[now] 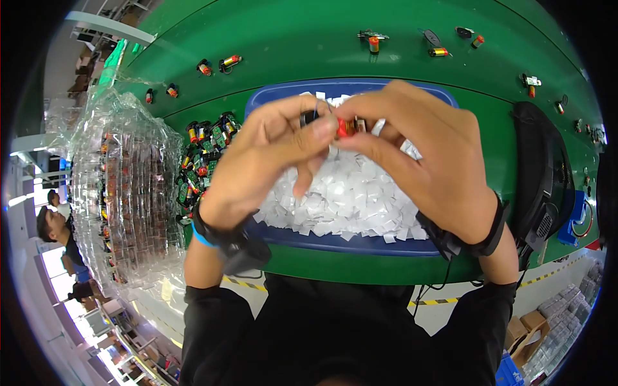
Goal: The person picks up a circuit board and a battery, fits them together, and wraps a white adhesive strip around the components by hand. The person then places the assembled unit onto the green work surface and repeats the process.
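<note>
My left hand (273,151) and my right hand (425,151) meet above a blue tray (335,243) filled with small white paper squares (351,199). Between the fingertips of both hands sits a small red cylindrical part (346,127) with a dark end. Both hands pinch it; the left thumb presses on its left side. Black straps circle both wrists. A heap of similar red parts with green boards (203,161) lies on the green table just left of the tray.
Clear plastic blister trays (122,186) holding several parts are stacked at the left. Loose red parts (228,62) are scattered across the far green table (290,38). A black device (541,174) stands at the right. People are seated at the far left.
</note>
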A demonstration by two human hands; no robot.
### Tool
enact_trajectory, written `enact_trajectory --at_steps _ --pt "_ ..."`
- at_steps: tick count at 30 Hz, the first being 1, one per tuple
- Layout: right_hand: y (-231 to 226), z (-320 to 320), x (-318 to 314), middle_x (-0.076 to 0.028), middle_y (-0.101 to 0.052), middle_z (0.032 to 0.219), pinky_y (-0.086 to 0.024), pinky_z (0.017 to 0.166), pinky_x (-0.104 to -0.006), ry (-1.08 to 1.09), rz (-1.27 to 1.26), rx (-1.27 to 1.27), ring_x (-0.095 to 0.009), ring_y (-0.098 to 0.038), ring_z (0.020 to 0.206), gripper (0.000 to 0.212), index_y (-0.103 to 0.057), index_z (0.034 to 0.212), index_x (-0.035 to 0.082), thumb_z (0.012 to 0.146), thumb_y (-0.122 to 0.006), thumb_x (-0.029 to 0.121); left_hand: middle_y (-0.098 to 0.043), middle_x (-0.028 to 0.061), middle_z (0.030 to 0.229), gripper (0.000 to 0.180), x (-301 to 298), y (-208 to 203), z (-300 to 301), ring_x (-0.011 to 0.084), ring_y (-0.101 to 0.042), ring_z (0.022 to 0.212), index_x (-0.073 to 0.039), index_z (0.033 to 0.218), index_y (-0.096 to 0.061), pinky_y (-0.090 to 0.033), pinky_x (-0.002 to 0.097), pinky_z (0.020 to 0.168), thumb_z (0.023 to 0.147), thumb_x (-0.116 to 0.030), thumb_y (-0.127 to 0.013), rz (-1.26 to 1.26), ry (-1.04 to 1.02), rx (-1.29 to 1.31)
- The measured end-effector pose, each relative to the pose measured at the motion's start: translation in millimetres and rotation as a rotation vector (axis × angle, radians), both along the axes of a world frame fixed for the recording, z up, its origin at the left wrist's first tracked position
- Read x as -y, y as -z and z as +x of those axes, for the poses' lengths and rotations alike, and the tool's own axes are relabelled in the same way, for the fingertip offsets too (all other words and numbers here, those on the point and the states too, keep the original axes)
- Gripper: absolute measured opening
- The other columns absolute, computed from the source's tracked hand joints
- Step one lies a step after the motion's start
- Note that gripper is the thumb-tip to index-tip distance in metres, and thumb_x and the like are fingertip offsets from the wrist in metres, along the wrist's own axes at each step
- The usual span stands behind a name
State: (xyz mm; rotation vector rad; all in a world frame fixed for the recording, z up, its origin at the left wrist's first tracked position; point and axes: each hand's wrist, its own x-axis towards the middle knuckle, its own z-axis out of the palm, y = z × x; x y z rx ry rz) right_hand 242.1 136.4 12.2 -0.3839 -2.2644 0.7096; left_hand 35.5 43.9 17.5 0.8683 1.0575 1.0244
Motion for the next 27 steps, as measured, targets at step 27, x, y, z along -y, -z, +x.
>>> enact_trajectory --at_steps 27 --pt "-8 16 -24 -0.006 -0.065 0.089 -0.050 0.058 -0.0313 0.213 0.269 0.225 -0.020 -0.065 0.073 0.027 -0.065 0.101 0.004 0.080 -0.079 0.015 -0.066 0.0110 0.096 0.036 -150 42 -13 0.0135 -0.065 0.081 -0.002 0.128 -0.052 -0.053 0.0264 0.072 0.097 -0.015 -0.064 0.404 0.014 -0.766"
